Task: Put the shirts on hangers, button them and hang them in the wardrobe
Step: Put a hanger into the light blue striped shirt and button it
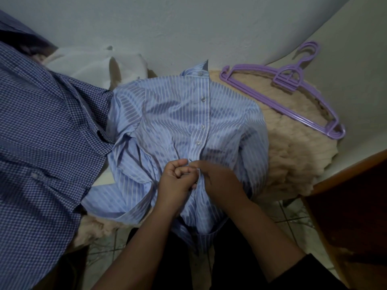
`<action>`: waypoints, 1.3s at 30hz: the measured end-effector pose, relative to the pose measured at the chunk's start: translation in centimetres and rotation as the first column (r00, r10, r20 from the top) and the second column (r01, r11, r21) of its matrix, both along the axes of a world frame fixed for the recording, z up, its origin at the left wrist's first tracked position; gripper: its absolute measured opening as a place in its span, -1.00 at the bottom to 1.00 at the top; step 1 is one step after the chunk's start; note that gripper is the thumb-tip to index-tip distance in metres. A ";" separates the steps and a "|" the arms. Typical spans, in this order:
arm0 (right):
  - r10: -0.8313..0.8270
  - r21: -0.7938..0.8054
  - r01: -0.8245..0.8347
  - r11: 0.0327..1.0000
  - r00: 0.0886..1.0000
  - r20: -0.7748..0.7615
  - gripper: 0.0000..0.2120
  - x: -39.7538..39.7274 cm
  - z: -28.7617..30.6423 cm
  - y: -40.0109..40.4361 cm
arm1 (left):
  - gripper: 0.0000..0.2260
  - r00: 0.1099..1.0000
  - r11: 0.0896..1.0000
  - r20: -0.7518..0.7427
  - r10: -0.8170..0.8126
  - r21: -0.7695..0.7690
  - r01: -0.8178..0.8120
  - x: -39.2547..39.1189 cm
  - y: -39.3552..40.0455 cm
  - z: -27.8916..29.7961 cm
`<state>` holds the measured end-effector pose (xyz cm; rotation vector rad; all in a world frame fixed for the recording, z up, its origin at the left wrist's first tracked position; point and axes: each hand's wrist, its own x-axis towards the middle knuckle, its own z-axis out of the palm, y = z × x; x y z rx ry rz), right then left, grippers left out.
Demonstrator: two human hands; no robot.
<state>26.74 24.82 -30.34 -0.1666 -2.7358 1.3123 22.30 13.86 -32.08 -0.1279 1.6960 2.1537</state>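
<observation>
A light blue striped shirt (167,122) lies front up on a fluffy beige blanket, collar toward the wall. Several buttons down its placket are fastened. My left hand (174,178) has curled fingers and pinches the placket edge just below the lowest fastened button. My right hand (217,176) pinches the opposite edge of the placket, touching the left hand. A dark blue checked shirt (41,132) is spread at the left. Purple plastic hangers (293,80) lie stacked at the upper right on the blanket. Whether a hanger is inside the striped shirt is hidden.
A white cloth (94,63) is bunched behind the shirts near the wall. The beige blanket (293,151) covers the surface. A brown wooden piece of furniture (345,206) stands at the right. Tiled floor (289,218) shows below.
</observation>
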 end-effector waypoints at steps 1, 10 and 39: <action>0.002 -0.015 -0.002 1.000 1.000 0.023 -0.63 -0.2 -0.1 0.0 | -0.76 1.000 1.000 0.002 0.002 0.001 -0.002 0.0 0.0 0.0; -0.077 -0.192 0.112 0.975 0.980 0.184 -0.72 -0.7 -0.7 0.0 | -0.75 1.000 1.000 -0.020 -0.010 -0.020 0.009 0.0 -0.1 -0.2; -0.092 -0.354 0.158 0.922 0.976 0.197 -0.84 -0.6 -2.3 0.8 | -0.75 0.983 0.964 -0.123 -0.137 -0.244 0.104 -0.2 -0.5 -0.7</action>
